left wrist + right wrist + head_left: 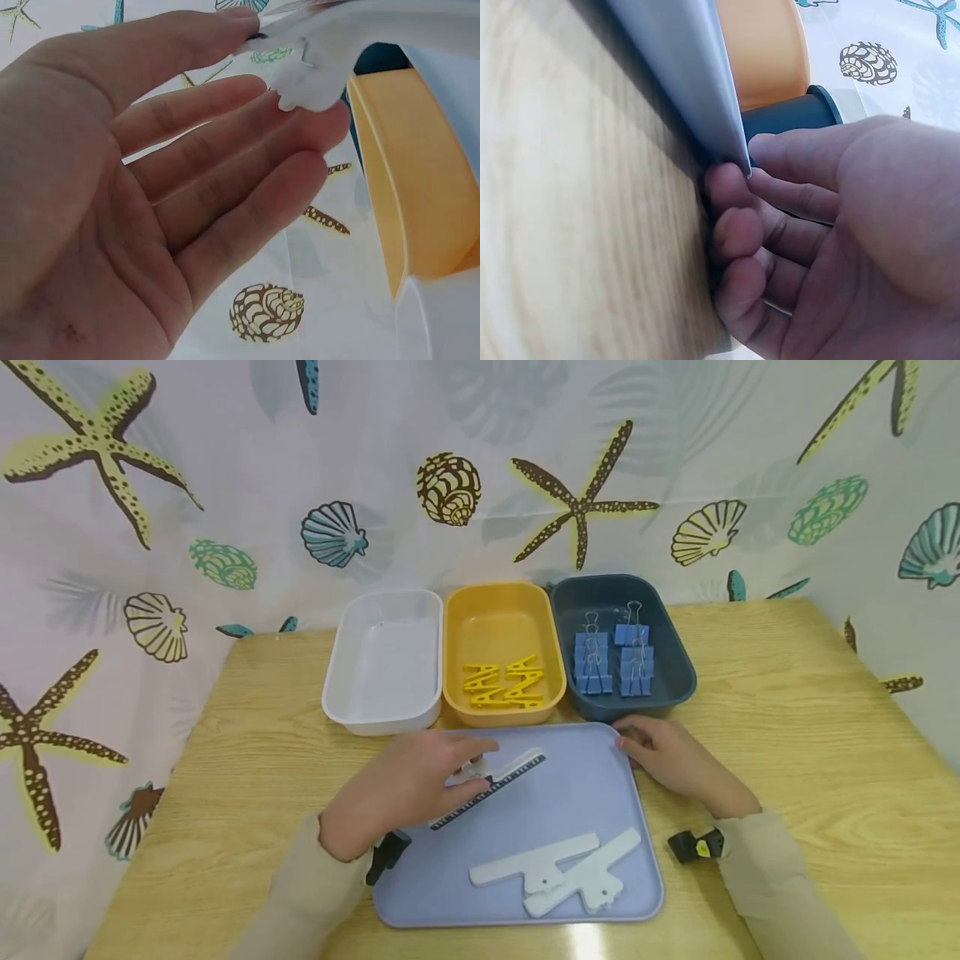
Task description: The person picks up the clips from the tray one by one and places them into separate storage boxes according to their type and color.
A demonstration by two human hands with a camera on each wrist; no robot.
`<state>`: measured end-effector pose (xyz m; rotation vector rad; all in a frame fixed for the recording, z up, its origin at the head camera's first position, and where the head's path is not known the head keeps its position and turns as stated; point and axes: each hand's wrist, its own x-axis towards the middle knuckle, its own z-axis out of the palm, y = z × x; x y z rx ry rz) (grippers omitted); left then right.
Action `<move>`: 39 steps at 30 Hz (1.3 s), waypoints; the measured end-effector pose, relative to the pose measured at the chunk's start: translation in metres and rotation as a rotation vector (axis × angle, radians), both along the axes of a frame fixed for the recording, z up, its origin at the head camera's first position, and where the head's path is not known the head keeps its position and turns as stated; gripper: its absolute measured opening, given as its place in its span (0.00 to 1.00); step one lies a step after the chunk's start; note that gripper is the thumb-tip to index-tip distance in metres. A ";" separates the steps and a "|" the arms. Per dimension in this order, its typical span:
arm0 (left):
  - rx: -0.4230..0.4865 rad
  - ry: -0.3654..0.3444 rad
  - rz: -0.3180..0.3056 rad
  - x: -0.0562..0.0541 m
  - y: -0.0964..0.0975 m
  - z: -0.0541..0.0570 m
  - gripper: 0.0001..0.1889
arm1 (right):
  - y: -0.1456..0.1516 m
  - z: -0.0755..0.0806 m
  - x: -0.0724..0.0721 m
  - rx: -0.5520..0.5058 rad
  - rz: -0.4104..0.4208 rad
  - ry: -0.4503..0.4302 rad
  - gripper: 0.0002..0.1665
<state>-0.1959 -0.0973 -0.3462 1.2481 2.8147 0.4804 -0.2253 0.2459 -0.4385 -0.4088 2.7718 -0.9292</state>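
My left hand (408, 785) holds a white bag clip (522, 763) by its handle, thumb on one side and fingertips on the other. The clip's dark toothed edge shows over the left part of the tray. In the left wrist view, its white handle (319, 79) lies between the thumb and the fingertips. My right hand (667, 756) grips the far right corner of the pale blue tray (585, 777); in the right wrist view, fingers curl beneath the tray rim (697, 82) with the thumb beside it. Two more white bag clips (536, 860) overlap near the tray's front right.
Behind the tray stand three bins side by side: a white bin (345, 693), a yellow bin (498, 597) with several yellow clothespins (525, 672), and a dark blue bin (675, 668) with several blue binder clips (592, 681). A patterned curtain (487, 552) borders the wooden table (247, 735).
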 end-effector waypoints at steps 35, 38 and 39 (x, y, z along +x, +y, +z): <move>0.080 0.074 0.350 -0.038 -0.055 0.031 0.16 | -0.002 0.002 0.003 -0.019 -0.007 0.001 0.16; 0.076 0.058 0.384 -0.047 -0.057 0.034 0.16 | -0.002 0.001 0.002 -0.018 0.000 -0.002 0.17; 0.078 0.051 0.394 -0.050 -0.058 0.035 0.15 | -0.002 0.001 0.002 -0.014 -0.001 -0.002 0.17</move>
